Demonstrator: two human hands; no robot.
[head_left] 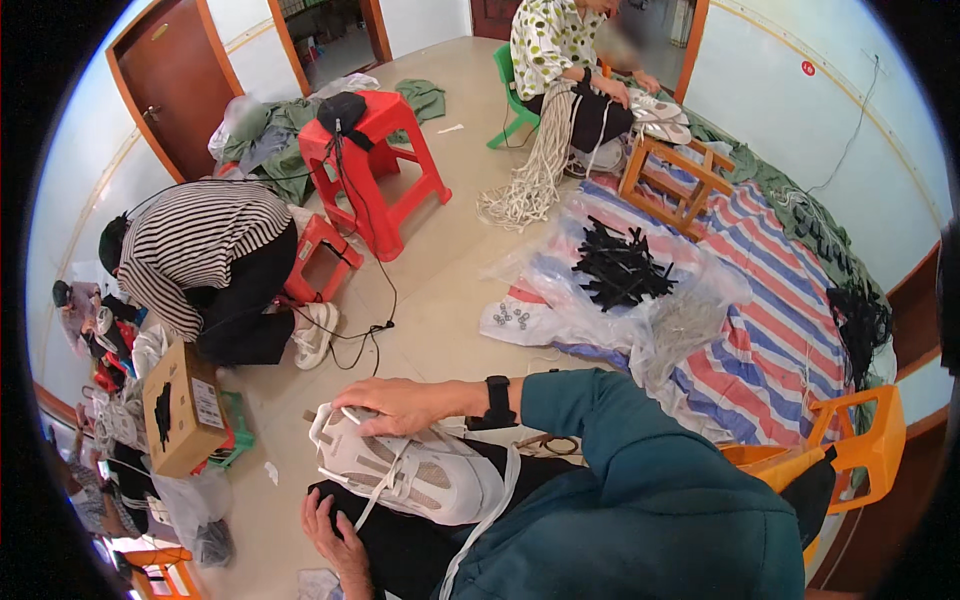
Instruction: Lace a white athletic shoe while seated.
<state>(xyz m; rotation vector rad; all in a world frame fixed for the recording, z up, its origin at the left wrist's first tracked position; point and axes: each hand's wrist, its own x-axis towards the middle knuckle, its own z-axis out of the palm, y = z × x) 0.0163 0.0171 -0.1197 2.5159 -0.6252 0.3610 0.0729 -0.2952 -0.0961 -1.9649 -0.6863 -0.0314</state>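
Note:
A pale grey-white sneaker with tan mesh panels lies across my lap on black trousers, its toe toward my body. My right hand, with a black watch on the wrist, grips the sneaker at its collar; part of the grip is hidden. A white lace runs loosely over the upper and hangs down its near side. Another long white lace trails over my leg beside the toe. My left hand rests by my knee, fingers apart, holding nothing, just below the shoe.
A striped tarp on the right bears a pile of black straps. A co-worker sits behind with a shoe and white laces; another in stripes bends by a cardboard box. A red stool has cables.

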